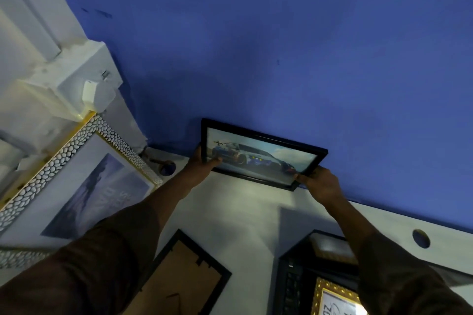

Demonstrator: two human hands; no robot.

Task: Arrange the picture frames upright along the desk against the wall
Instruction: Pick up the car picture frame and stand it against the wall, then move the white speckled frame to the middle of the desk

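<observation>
Left hand (203, 165) and right hand (320, 183) grip a thin, glossy black rectangular frame (258, 155) against the blue wall (281, 46).

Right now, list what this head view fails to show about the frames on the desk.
- Black-framed car picture: lower corners covered by the left hand and right hand; contact with the blue wall unclear.
- Black frame lying face-down: picture side hidden.
- Gold ornate frame: cut off by bottom edge and sleeve.
- White pebble-patterned frame: print text blurred.
</observation>
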